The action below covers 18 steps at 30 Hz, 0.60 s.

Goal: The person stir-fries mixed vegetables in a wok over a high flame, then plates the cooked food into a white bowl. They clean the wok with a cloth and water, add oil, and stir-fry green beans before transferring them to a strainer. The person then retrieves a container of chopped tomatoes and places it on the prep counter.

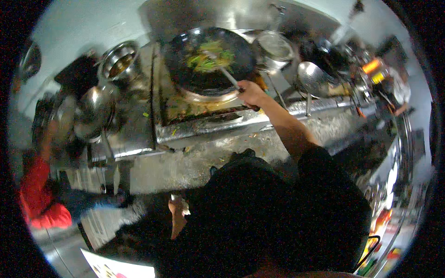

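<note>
My right hand (251,93) grips the handle of a metal cooking utensil (229,76). The utensil reaches into a large dark wok (180,78), its head among chopped green vegetables (210,57). The wok sits over a round burner opening in the stove (205,107). Low beside my dark-clothed body, my left hand (173,207) is closed around a small pale item (185,209), perhaps a cloth; blur hides what it is.
Left of the wok are a steel pot with food (121,64) and a steel bowl (92,111). To its right stand a round strainer (276,47) and a perforated ladle (311,78). A person's red sleeve (36,187) is at far left; another person (399,88) is far right.
</note>
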Each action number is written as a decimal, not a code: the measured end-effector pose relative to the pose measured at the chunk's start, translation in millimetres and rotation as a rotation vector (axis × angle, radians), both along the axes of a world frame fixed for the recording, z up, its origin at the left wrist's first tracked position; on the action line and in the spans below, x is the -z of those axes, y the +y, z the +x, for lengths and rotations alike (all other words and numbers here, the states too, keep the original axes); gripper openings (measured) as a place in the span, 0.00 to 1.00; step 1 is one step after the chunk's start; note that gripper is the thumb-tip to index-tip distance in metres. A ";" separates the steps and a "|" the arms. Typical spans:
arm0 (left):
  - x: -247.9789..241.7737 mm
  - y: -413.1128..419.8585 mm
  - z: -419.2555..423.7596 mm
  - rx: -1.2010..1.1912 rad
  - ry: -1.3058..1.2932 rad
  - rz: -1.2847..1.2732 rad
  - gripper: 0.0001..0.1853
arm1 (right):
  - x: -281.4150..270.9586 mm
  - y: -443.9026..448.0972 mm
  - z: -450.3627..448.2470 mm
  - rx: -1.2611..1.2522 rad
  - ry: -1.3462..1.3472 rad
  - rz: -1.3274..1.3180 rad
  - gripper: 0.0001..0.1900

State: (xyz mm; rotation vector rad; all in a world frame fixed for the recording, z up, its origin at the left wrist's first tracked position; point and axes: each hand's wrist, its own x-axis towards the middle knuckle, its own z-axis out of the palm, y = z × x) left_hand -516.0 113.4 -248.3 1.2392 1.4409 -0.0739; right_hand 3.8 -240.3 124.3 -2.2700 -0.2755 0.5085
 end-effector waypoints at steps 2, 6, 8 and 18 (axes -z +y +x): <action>24.2 9.6 -8.4 0.668 -0.515 -0.145 0.21 | -21.2 -13.0 -26.6 -0.051 0.005 0.009 0.30; 47.8 -5.2 -26.6 -0.287 -0.860 -2.242 0.30 | -32.3 -43.0 -43.8 -0.022 0.136 0.226 0.32; 39.4 -12.4 -26.3 -0.121 -0.550 -0.930 0.30 | -16.5 -48.2 -36.3 -0.070 0.097 0.161 0.31; -46.7 -34.6 58.0 0.290 -0.158 -0.139 0.27 | 23.0 -87.1 -32.1 -0.154 -0.199 -0.119 0.27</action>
